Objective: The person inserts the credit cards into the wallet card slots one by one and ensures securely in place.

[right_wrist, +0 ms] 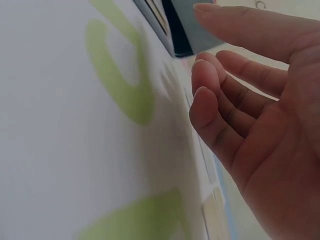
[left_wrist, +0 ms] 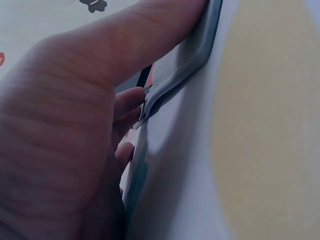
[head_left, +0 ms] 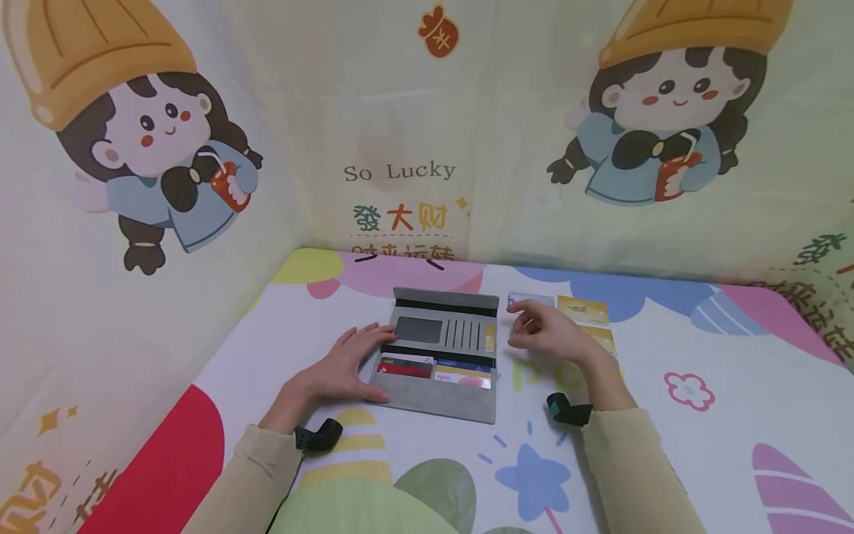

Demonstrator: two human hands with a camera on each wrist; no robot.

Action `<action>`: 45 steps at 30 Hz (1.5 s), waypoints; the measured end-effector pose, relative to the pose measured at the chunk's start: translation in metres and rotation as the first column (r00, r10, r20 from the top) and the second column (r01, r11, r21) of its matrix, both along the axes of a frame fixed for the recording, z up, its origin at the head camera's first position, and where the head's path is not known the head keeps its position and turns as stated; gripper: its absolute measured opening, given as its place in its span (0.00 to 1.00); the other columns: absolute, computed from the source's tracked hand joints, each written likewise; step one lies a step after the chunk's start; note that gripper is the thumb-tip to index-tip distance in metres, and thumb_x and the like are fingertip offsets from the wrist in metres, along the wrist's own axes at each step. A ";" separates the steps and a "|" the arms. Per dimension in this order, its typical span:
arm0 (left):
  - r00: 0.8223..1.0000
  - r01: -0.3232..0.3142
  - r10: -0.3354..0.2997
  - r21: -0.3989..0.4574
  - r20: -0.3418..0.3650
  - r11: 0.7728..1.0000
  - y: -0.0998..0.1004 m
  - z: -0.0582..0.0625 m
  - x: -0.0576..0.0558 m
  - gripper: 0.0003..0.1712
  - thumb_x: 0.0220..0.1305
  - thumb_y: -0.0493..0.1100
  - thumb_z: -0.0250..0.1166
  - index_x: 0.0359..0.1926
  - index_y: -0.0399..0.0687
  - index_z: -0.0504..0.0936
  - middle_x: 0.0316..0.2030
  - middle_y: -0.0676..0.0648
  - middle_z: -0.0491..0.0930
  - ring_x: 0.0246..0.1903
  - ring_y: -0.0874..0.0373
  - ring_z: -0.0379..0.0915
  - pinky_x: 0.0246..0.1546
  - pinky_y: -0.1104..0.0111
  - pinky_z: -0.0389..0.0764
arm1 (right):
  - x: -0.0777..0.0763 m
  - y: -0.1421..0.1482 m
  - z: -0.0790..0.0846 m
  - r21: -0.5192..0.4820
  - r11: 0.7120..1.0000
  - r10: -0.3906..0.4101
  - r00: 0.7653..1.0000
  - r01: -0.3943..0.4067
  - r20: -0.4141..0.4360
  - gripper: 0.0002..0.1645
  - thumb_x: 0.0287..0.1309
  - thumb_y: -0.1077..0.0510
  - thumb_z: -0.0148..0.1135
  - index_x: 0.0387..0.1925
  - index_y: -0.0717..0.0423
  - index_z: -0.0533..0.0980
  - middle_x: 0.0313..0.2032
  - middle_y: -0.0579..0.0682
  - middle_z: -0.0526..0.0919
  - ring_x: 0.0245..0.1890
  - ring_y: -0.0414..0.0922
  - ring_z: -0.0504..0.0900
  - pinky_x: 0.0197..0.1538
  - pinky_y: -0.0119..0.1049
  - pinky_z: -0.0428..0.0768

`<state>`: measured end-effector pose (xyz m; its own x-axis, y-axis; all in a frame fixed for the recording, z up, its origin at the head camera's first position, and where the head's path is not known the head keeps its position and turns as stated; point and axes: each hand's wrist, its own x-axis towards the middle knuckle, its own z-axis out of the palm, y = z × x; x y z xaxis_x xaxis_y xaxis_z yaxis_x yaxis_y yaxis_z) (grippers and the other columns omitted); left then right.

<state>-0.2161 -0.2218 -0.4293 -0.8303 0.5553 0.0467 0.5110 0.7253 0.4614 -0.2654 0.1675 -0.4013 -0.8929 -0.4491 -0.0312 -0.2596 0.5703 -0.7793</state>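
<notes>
A grey wallet lies unfolded on the table in the head view. Its near pocket holds several cards, among them a red card and a white-and-pink card. One yellow card sits in the slots at the right. My left hand rests on the wallet's left edge, thumb on the near corner and fingers farther up; the left wrist view shows the thumb against the grey edge. Just right of the wallet, my right hand hovers with loosely bent fingers, nothing between them.
Beyond and beside the right hand lie a bluish card, a gold card and another gold card, partly hidden by the hand. A patterned cloth covers the table, and a printed curtain stands behind it.
</notes>
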 end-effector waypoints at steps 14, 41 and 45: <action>1.000 -0.010 0.010 -0.004 0.004 1.000 0.002 0.000 0.005 0.56 0.38 0.73 0.67 0.67 0.57 0.61 0.69 0.55 0.53 0.69 0.55 0.37 0.66 0.54 0.35 | 0.004 0.031 0.004 -0.045 0.998 -0.038 0.998 0.036 -0.041 0.36 0.51 0.54 0.70 0.59 0.60 0.66 0.39 0.54 0.76 0.35 0.48 0.74 0.40 0.39 0.72; 1.000 -0.014 0.014 0.005 -0.001 1.000 0.002 -0.002 0.005 0.56 0.37 0.73 0.67 0.67 0.58 0.61 0.69 0.55 0.53 0.69 0.56 0.37 0.66 0.54 0.36 | 0.014 0.085 0.007 0.028 0.988 -0.150 0.989 0.150 -0.005 0.42 0.53 0.50 0.68 0.64 0.59 0.59 0.47 0.58 0.72 0.44 0.53 0.73 0.44 0.40 0.73; 1.000 -0.012 0.012 0.007 -0.007 1.000 0.002 -0.002 0.004 0.56 0.37 0.74 0.67 0.67 0.57 0.61 0.69 0.55 0.54 0.69 0.55 0.38 0.66 0.54 0.36 | 0.017 0.092 0.008 0.037 0.984 -0.175 0.985 0.175 -0.003 0.43 0.53 0.50 0.68 0.64 0.59 0.59 0.47 0.59 0.71 0.45 0.54 0.73 0.43 0.38 0.74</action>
